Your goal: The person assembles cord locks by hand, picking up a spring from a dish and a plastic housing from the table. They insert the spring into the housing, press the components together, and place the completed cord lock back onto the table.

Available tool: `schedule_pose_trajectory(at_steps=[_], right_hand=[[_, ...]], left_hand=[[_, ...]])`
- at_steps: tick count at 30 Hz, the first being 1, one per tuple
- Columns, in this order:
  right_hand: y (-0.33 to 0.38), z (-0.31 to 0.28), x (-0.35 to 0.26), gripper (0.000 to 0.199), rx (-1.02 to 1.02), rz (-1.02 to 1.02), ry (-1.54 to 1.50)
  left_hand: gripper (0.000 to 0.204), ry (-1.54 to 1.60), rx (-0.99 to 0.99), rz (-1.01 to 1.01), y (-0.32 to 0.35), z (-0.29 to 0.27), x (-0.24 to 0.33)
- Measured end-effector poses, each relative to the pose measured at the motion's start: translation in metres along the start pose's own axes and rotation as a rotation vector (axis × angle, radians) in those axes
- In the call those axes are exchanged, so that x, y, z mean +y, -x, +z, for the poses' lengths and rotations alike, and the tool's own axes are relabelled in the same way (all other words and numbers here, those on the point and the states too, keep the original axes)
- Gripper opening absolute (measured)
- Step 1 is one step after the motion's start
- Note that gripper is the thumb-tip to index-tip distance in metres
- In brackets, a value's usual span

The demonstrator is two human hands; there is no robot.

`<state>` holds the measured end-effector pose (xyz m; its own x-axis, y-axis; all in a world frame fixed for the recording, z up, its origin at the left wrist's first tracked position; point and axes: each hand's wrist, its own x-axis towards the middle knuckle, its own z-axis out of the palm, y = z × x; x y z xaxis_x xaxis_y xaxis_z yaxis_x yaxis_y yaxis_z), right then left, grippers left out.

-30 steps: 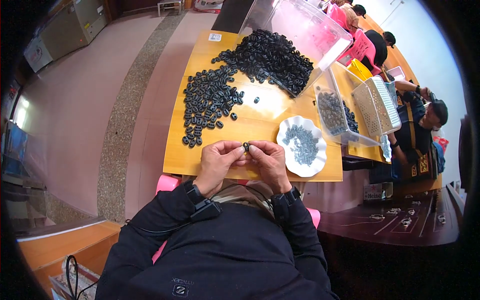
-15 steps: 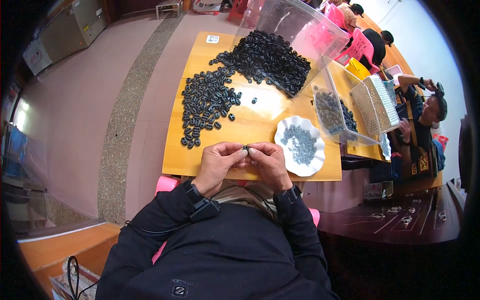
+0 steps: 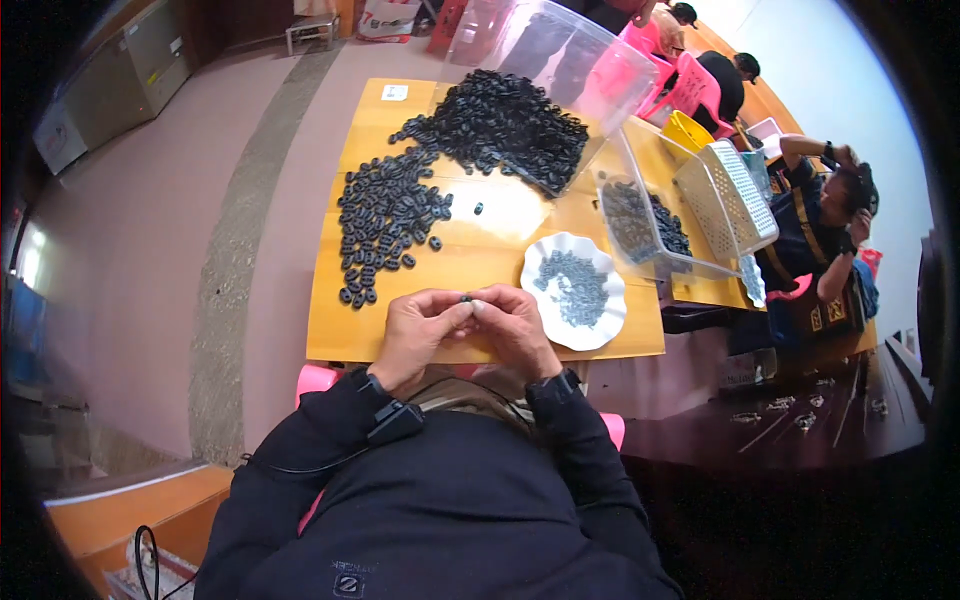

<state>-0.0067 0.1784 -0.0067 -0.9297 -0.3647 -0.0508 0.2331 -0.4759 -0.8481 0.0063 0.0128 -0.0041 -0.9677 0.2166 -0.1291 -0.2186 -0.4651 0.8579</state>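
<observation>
Left of centre, we see loose black pieces (image 3: 385, 220) on table (image 3: 330, 338). At lower centre, our left hand (image 3: 412, 335) and right hand (image 3: 515, 330) meet, fingertips clamped on small black piece (image 3: 466, 298). We judge step as two-handed fitting, details hidden; next move likely calls for steady, aligned pressure. Right of centre, scalloped white plate (image 3: 619, 290) holds small greyish parts (image 3: 570, 283).

The head-worn fisheye looks down over the table (image 3: 465, 260)
</observation>
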Motion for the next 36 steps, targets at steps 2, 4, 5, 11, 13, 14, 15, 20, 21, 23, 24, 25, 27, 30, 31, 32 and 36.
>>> schedule_pose_trajectory(at_steps=[2, 4, 5, 11, 13, 14, 15, 20, 21, 23, 24, 25, 27, 30, 31, 32, 36], right_hand=[[-0.001, -0.003, 0.004, 0.014, 0.026, -0.025, 0.051], [0.000, -0.005, 0.002, 0.013, 0.097, -0.086, 0.221], [0.001, -0.001, -0.007, 0.013, 0.095, -0.088, 0.228], [0.015, -0.014, -0.122, 0.008, 0.497, -0.730, 0.966], [0.021, -0.052, -0.167, 0.012, 0.771, -0.838, 1.272], [0.023, -0.052, -0.185, 0.019, 0.942, -0.664, 1.210], [0.028, -0.064, -0.202, 0.026, 0.964, -0.736, 1.486], [0.021, -0.063, -0.178, 0.020, 0.744, -0.676, 1.326], [0.014, -0.049, -0.159, 0.017, 0.571, -0.647, 1.235], [-0.005, -0.025, -0.117, 0.015, 0.323, -0.555, 1.191], [-0.014, -0.011, -0.096, 0.015, 0.253, -0.499, 1.179], [-0.024, 0.002, -0.076, 0.015, 0.176, -0.442, 1.164], [-0.043, 0.014, -0.048, 0.016, 0.156, -0.411, 1.263], [-0.068, 0.016, -0.022, 0.022, 0.125, -0.353, 1.444], [-0.075, 0.018, -0.016, 0.022, 0.115, -0.352, 1.442], [-0.080, 0.020, -0.011, 0.024, 0.125, -0.373, 1.514], [-0.095, 0.021, -0.008, 0.029, 0.146, -0.396, 1.669]], left_hand=[[0.018, 0.022, 0.017, -0.016, -0.001, 0.003, 0.002], [0.020, 0.014, 0.021, -0.026, 0.001, 0.006, 0.006], [0.022, 0.006, 0.067, -0.034, 0.004, 0.003, 0.007], [0.021, 0.069, 0.125, -0.009, 0.005, -0.007, 0.001], [0.021, 0.054, 0.088, -0.022, 0.005, -0.003, 0.003], [0.021, 0.054, 0.101, -0.021, 0.003, -0.003, 0.002], [0.021, 0.059, 0.089, -0.024, 0.004, 0.000, 0.003], [0.021, 0.052, 0.098, -0.028, 0.003, -0.002, 0.000], [0.021, 0.050, 0.106, -0.032, 0.005, -0.003, -0.002], [0.020, 0.085, 0.111, -0.001, 0.006, -0.005, -0.002], [0.020, 0.086, 0.114, 0.004, 0.005, -0.006, -0.002], [0.020, 0.109, 0.141, -0.001, 0.005, -0.008, -0.005], [0.020, 0.129, 0.164, -0.001, 0.005, -0.007, -0.004], [0.018, 0.166, 0.196, 0.025, 0.006, -0.006, -0.002], [0.018, 0.168, 0.204, 0.028, 0.007, -0.006, 0.000], [0.018, 0.172, 0.207, 0.038, 0.008, -0.005, 0.001], [0.017, 0.174, 0.203, 0.046, 0.008, -0.006, 0.002]])
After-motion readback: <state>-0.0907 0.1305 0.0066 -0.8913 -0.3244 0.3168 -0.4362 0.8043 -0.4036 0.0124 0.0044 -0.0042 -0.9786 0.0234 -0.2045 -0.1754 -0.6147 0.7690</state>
